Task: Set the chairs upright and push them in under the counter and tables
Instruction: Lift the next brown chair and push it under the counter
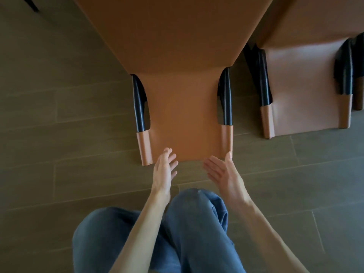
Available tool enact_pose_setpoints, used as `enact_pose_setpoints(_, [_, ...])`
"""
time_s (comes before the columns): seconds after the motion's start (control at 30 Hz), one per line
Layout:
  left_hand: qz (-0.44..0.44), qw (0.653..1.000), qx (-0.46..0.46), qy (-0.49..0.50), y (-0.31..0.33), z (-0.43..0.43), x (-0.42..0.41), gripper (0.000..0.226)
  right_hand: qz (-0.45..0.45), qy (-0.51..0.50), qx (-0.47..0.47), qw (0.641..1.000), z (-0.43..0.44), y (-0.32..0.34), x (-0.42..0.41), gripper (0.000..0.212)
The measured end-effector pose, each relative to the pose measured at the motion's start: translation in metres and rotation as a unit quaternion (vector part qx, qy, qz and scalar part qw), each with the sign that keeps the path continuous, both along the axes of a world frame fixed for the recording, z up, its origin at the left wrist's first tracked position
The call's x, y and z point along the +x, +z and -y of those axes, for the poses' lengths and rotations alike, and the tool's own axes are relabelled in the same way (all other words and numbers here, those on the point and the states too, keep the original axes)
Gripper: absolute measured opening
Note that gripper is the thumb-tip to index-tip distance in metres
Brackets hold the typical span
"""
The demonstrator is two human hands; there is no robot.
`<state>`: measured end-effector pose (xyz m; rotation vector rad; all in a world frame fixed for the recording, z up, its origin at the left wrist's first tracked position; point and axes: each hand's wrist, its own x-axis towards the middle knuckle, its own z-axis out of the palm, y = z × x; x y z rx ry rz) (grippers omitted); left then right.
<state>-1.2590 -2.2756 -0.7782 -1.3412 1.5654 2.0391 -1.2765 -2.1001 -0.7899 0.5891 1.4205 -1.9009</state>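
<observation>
Nearest the lens: bent knees in blue jeans [193, 223], just short of the near chair [183, 115]. Beyond them, both forearms stretched toward that chair's backrest edge. Left hand [164, 167] open, fingers straight and spread, tips over the edge beside the chair's left tan sleeve [144, 148]; touching or hovering, cannot tell. Right hand [221, 171] open too, palm turned inward, thumb tip up against the chair's right sleeve, gripping nothing.

Looks tipped onto its back on the tiled floor [69, 134], backrest flat and seat rising toward the camera, though hard to be sure from straight above. Same for the second chair [303, 85], just right of the near chair and apart from it.

Step in hand, by that reading: the reach for a first lift, with neither chair set upright nor pushed in. Next move calls for curling both hands under the backrest edge or round the black tubes [138, 107] on either side, lifting evenly to avoid twisting the frame, then swinging the back up until standing on all legs. Worth keeping clear of the second chair while pivoting.

Hidden: legs and front of the near chair, cut off past its seat. No counter or table in view. Far left of the chair's seat, a dark slanted shape [31, 3], too cropped to name. Right side of the second chair also cropped.
</observation>
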Motion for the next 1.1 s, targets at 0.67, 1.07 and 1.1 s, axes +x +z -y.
enact_pose_setpoints(0.67, [0.06,0.961,0.184,0.197,-0.239,-0.023,-0.008,0.063,0.132,-0.044,-0.079,0.987,0.012,-0.217,-0.015,0.082])
enact_pose_setpoints(1.07, [0.002,0.887,0.33,0.322,-0.261,-0.024,0.005,0.065,0.222,-0.147,-0.174,0.948,0.015,-0.244,-0.023,0.091])
enact_pose_setpoints(1.1, [0.0,0.884,0.334,0.328,-0.262,-0.024,0.005,0.062,0.225,-0.153,-0.175,0.946,0.015,-0.246,-0.023,0.091])
